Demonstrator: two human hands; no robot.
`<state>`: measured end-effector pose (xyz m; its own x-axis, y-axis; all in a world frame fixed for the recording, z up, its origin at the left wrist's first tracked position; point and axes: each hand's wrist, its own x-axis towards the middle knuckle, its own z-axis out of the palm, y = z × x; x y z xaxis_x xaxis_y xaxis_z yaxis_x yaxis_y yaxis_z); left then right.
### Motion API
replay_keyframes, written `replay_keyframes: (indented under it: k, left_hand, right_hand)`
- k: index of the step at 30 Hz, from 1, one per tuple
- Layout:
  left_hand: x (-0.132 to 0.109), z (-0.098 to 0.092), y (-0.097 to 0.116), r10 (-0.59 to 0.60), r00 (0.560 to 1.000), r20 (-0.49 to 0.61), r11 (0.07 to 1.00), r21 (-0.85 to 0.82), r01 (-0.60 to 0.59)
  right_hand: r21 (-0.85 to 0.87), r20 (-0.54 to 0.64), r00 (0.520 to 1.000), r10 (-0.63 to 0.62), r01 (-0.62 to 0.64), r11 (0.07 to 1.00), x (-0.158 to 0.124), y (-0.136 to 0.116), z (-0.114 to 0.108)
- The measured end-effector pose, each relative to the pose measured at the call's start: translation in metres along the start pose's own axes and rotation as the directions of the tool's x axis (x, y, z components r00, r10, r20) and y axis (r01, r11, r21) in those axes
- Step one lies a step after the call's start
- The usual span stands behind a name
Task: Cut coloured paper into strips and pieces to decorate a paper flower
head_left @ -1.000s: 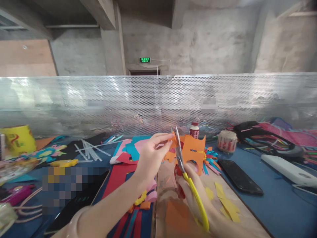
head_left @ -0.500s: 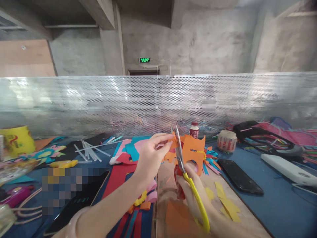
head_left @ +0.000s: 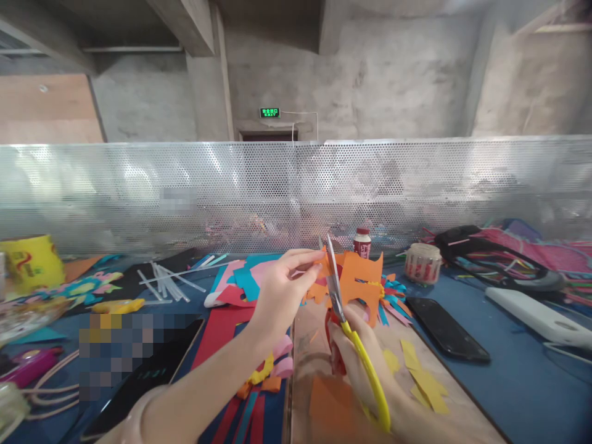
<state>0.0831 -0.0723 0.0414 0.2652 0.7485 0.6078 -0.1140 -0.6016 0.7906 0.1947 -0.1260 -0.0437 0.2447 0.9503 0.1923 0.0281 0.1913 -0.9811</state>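
My left hand [head_left: 289, 283] pinches a small piece of orange paper [head_left: 324, 266] between thumb and fingertips. Yellow-handled scissors [head_left: 337, 290] are held in my right hand [head_left: 354, 333], blades pointing up and away and slightly apart around the orange paper. Just right of the blades, a larger orange sheet [head_left: 363, 274] with cut-out edges stands above the board; how it is supported is hidden. Below my hands, a brown board [head_left: 308, 376] carries an orange square [head_left: 330, 404] and several yellow paper scraps [head_left: 428, 382].
A black phone [head_left: 448, 330], a white device [head_left: 539, 314] and a glass jar [head_left: 422, 264] stand to the right. A small bottle [head_left: 362, 242] is behind the paper. Left are a dark tablet [head_left: 152, 376], clear glue sticks [head_left: 166, 282] and a yellow roll [head_left: 34, 262]. A perforated metal screen [head_left: 259, 179] closes the back.
Both hands stay almost in place. The gap between the scissor blades looks slightly narrower, and the orange paper has hardly shifted.
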Motion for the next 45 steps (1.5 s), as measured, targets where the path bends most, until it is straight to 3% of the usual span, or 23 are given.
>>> replay_keyframes:
  k: [15, 21, 45]
  left_hand:
    - [0.002, -0.003, -0.002, -0.021, 1.000, 0.021, 1.000, -0.015, 0.021]
    - [0.003, -0.004, 0.000, -0.024, 0.999, 0.026, 1.000, 0.002, 0.024]
    - [0.003, -0.004, 0.002, -0.034, 0.999, 0.033, 0.999, 0.011, 0.034]
  right_hand:
    - [-0.072, 0.023, 0.997, -0.079, 0.080, 0.994, 0.000, 0.003, -0.003]
    - [-0.097, -0.001, 0.999, -0.047, 0.046, 0.994, -0.002, -0.005, -0.001]
    - [-0.161, 0.002, 0.999, -0.043, 0.043, 0.986, 0.002, 0.006, -0.004]
